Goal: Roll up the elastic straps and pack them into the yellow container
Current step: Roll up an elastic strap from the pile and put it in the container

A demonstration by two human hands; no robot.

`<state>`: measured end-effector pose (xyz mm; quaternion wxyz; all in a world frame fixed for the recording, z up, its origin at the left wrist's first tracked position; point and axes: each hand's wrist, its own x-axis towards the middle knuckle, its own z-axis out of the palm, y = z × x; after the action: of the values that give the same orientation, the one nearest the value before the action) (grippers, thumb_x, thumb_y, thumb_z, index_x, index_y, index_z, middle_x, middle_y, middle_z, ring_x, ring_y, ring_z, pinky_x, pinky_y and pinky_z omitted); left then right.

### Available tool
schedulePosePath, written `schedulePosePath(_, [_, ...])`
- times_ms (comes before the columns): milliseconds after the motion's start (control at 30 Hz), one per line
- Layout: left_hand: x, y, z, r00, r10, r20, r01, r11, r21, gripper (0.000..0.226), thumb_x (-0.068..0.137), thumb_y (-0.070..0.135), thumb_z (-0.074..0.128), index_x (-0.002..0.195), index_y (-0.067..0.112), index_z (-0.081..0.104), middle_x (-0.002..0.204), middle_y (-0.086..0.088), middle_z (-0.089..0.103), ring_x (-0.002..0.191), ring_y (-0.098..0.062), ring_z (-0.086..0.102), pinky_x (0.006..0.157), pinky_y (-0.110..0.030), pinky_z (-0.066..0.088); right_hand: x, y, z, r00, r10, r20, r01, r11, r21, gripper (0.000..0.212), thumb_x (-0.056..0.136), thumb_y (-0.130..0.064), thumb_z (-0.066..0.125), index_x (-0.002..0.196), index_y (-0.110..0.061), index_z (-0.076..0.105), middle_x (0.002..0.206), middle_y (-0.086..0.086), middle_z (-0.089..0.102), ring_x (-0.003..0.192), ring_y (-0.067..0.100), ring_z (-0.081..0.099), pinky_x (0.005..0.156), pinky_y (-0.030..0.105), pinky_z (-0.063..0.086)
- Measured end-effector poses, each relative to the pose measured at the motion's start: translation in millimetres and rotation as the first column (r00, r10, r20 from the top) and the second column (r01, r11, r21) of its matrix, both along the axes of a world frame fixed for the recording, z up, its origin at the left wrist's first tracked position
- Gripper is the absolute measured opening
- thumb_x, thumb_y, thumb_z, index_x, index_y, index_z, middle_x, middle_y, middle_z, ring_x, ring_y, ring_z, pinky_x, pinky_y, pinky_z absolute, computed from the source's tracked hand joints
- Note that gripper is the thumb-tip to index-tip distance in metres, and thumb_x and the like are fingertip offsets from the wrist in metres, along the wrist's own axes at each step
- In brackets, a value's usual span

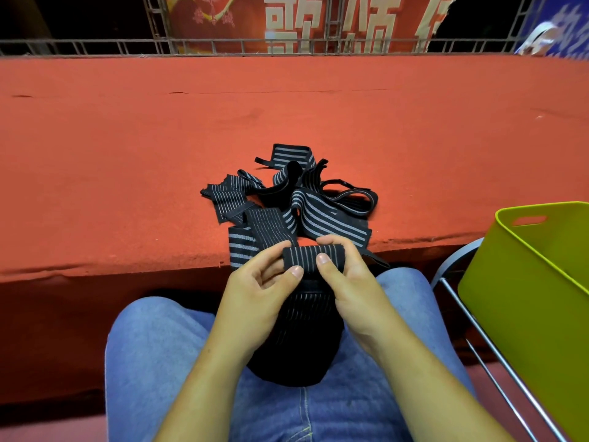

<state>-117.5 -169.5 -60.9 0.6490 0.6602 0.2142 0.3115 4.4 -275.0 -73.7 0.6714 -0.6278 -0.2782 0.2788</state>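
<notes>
Item: left hand (pixel 264 283), fingers curled, thumb pressed on the near face of a partly rolled elastic strap (pixel 314 256), fingers behind it. Item: right hand (pixel 350 282), likewise curled, thumb on the roll's near face, fingertips over its top edge; both hands gripped the same short roll, held level over the lap. The strap's unrolled length hung from the roll and lay bunched, dark, on the blue jeans (pixel 159 352). Item: loose pile of black straps with grey stripes (pixel 287 199), tangled, lying on the red carpeted platform (pixel 287 106) near its front edge, just beyond the hands. Item: yellow container (pixel 526 282), on the person's right, open-topped, slot handle in its end wall, resting on a metal-framed chair (pixel 471 323); its visible inside showed no straps. Background: metal truss rail (pixel 223 46) along the platform's far edge; red banner (pixel 287 17) with pale characters; blue banner (pixel 567 27) at far right; dark beyond.
</notes>
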Motion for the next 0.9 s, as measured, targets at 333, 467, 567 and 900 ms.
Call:
schedulePosePath(333, [0.1,4.0,-2.0,0.998,0.050,0.044,-0.053,0.996,0.078,0.043,0.095,-0.004,0.068,0.128,0.023,0.070,0.118,0.009,0.077,0.116,-0.006,0.070,0.100,-0.020,0.053,-3.2,4.1,-2.3,0.997,0.061,-0.055,-0.063,0.998,-0.022,0.026,0.110,-0.037,0.051,0.134,-0.035,0.063,0.128,-0.006,0.074,0.124,0.011,0.067,0.116,0.047,0.046])
schedulePosePath(467, [0.6,3.9,-1.9,0.997,0.048,0.054,-0.054,0.990,0.128,0.042,0.094,-0.011,0.065,0.119,0.021,0.071,0.115,0.009,0.078,0.113,-0.007,0.071,0.100,-0.020,0.053,-3.9,4.6,-1.7,0.990,0.091,-0.109,-0.092,0.996,-0.004,0.042,0.100,-0.055,0.056,0.132,-0.031,0.067,0.130,-0.004,0.074,0.127,0.014,0.066,0.118,0.049,0.043])
schedulePosePath(567, [1.0,1.5,-2.7,0.998,0.034,0.058,-0.043,0.985,0.166,0.037,0.093,-0.012,0.066,0.113,0.018,0.073,0.113,0.008,0.078,0.113,-0.008,0.072,0.100,-0.021,0.053,-4.8,4.9,-0.6,0.988,0.097,-0.117,-0.098,0.995,-0.006,0.058,0.087,-0.074,0.059,0.128,-0.036,0.071,0.129,-0.006,0.074,0.128,0.013,0.066,0.118,0.049,0.042])
schedulePosePath(900, [0.1,-0.2,-3.6,0.999,0.032,0.020,-0.034,0.996,0.079,0.049,0.092,-0.012,0.063,0.122,0.025,0.070,0.116,0.005,0.077,0.113,-0.008,0.071,0.096,-0.022,0.054,0.8,3.3,-4.2,0.992,0.031,-0.119,-0.016,0.992,0.121,0.026,0.086,-0.043,0.073,0.108,-0.027,0.074,0.119,0.012,0.076,0.121,0.031,0.069,0.115,0.058,0.046])
